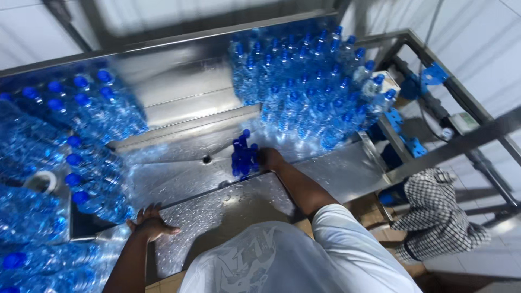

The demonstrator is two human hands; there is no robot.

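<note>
1. Nearest is the person's white shirt (293, 260); both bare arms reach out from it over a wet steel table (228, 211).
2. The left hand (149, 223) lies flat on the near left part of the table with fingers spread and holds nothing. It seems to brace the body for the lean forward.
3. Further in, the right hand (269, 158) presses against the right side of a small cluster of bottles (244, 157) with blue caps at the middle of the table. It seems to push or steady them as a group; whether the fingers close round any one bottle I cannot tell.
4. Just left of the cluster there is a small round hole (205, 159) in the table, probably a drain, given the water lying about.
5. On the left a large mass of capped bottles (81, 141) lies crowded together.
6. At the far right a second mass of bottles (309, 87) stands upright and packed tight, held in by the table's raised back wall (163, 59).
7. To the right, beyond the steel frame (461, 141), is a checked cloth (434, 211).
</note>
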